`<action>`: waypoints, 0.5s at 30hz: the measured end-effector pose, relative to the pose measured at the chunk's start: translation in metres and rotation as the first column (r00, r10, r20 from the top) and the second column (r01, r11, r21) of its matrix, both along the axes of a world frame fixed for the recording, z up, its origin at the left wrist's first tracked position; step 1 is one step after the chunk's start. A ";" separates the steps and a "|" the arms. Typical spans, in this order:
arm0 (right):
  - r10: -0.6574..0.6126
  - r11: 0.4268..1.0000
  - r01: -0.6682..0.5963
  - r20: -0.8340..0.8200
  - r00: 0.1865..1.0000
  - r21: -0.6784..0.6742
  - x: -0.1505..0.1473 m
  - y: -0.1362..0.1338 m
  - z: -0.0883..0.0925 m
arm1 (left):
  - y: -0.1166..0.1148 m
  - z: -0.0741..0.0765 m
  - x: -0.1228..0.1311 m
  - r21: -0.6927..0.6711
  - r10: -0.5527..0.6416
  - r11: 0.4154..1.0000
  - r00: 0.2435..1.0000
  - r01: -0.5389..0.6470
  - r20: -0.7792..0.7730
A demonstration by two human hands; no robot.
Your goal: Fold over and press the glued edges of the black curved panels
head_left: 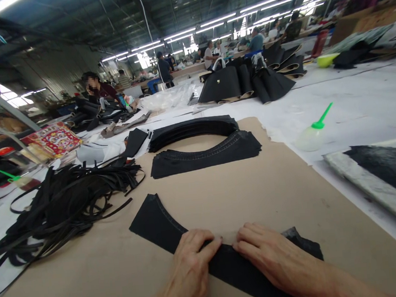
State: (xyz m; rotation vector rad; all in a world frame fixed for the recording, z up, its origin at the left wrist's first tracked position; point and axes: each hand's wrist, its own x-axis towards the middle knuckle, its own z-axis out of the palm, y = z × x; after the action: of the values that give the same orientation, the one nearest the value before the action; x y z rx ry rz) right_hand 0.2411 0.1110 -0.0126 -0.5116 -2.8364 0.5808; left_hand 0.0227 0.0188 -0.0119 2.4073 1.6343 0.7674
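A black curved piece of leather-like material (156, 222) lies slantwise on the brown sheet (132, 267) in front of me. At the middle of its concave edge, my left hand (194, 258) presses with curled fingers, thumb and forefinger pinching the edge. Close beside it, my right hand (264, 249) grips the same edge, its fingers bent and pressed together. Part of the piece is hidden under both hands. Its right end, near the right wrist, is slightly raised. Farther off sit two stacks of similar curved black pieces, the nearer stack (202, 159) and the farther stack (192, 128).
Black strips (70, 203) form a tangled heap on the left. To the right stand a green-tipped squeeze bottle (312, 135) and a pale slab (369, 185) with a dark surface. Draped black panels (220, 85) lie at the back; people work beyond.
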 end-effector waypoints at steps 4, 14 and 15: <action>-0.001 0.999 0.001 -0.004 1.000 0.034 0.000 0.000 -0.001 | 0.000 -0.009 0.013 -0.037 -0.030 0.999 0.999 0.031 0.022; -0.004 1.000 0.004 0.005 1.000 -0.001 0.009 0.006 0.005 | -0.003 -0.012 0.013 0.200 -0.099 0.966 0.946 0.166 -0.310; -0.003 1.000 0.003 0.000 1.000 -0.013 0.011 0.007 0.006 | -0.002 -0.012 0.014 0.202 -0.094 0.966 0.947 0.161 -0.309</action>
State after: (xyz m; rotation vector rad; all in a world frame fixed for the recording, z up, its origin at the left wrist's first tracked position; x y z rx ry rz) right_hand 0.2526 0.1180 -0.0066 -0.5176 -2.8330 0.5988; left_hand 0.0363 0.0166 -0.0236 2.8793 1.5356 0.6226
